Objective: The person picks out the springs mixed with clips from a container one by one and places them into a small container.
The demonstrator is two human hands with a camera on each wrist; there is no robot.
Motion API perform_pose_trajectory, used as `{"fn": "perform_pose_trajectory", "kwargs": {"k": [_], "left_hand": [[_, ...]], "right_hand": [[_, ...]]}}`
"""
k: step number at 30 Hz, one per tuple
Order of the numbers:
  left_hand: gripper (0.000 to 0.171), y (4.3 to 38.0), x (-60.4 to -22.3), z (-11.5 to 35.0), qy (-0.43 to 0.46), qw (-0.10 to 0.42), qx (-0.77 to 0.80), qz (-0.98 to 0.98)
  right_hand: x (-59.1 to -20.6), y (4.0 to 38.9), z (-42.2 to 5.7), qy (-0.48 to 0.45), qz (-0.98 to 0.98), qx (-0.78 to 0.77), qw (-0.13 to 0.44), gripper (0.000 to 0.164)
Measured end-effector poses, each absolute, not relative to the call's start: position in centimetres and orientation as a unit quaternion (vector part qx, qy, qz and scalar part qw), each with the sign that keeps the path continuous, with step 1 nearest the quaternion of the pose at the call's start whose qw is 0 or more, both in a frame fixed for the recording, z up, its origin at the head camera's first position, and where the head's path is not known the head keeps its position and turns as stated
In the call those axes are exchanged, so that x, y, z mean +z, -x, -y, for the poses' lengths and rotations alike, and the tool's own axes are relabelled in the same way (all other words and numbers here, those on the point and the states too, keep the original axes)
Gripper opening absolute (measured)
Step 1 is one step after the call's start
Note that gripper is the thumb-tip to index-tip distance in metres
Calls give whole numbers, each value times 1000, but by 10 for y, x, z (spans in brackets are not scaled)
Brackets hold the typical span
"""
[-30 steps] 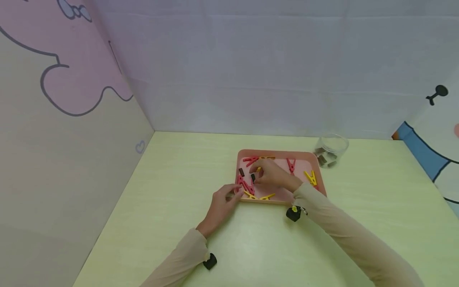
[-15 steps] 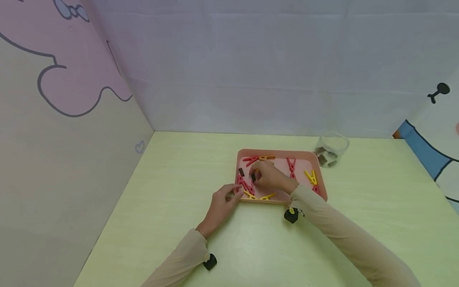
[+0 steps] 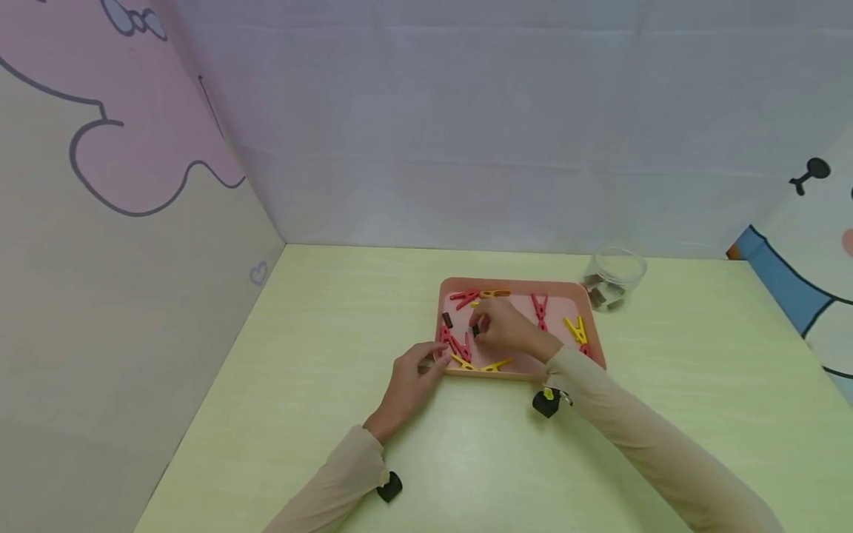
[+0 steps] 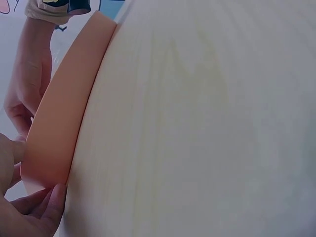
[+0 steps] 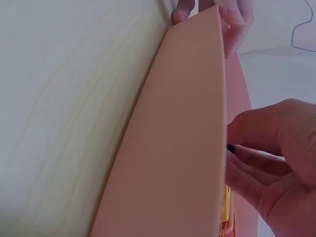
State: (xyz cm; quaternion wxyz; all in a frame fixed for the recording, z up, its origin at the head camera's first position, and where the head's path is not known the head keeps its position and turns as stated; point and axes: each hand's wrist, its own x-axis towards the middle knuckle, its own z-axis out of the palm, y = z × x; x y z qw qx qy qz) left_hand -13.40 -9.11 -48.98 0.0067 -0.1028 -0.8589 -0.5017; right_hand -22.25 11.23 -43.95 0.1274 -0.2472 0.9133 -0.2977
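My left hand (image 3: pixel 411 377) grips the near left corner of the pink tray (image 3: pixel 563 290); in the left wrist view, its fingers and thumb pinch the tray's wall (image 4: pixel 74 94). Over the left part of the tray, my right hand (image 3: pixel 504 326) pinches a small black piece (image 3: pixel 476 331), mostly hidden by the fingers. The right wrist view shows only the piece's dark tip (image 5: pixel 231 148) between finger and thumb. A similar dark brown piece (image 3: pixel 447 320) lies by the tray's left wall. Around them are red clothespins (image 3: pixel 460 348) and yellow clothespins (image 3: pixel 496 366).
A clear round jar (image 3: pixel 616 274) with several brown pieces stands behind the tray's right corner. More clothespins, one red (image 3: pixel 540 307) and one yellow (image 3: pixel 577 330), lie in the tray's right part. A cloth backdrop (image 3: pixel 453 148) closes off the table's far edge.
My right hand has shifted slightly right, carrying the black piece a little farther from the tray's left wall. The left hand has kept its grip on the corner.
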Motion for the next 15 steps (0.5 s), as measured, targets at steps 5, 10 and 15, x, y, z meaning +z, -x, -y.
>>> {"fn": "perform_pose_trajectory", "kwargs": {"k": [5, 10, 15], "left_hand": [[35, 134, -489, 91, 105, 4, -502, 858], [35, 134, -489, 91, 103, 4, -502, 859], [34, 134, -489, 91, 104, 9, -504, 858]], "right_hand": [[-436, 221, -117, 257, -912, -299, 116, 17], [-432, 219, -120, 258, -909, -305, 118, 19], [-430, 218, -123, 267, -906, -312, 105, 19]]}}
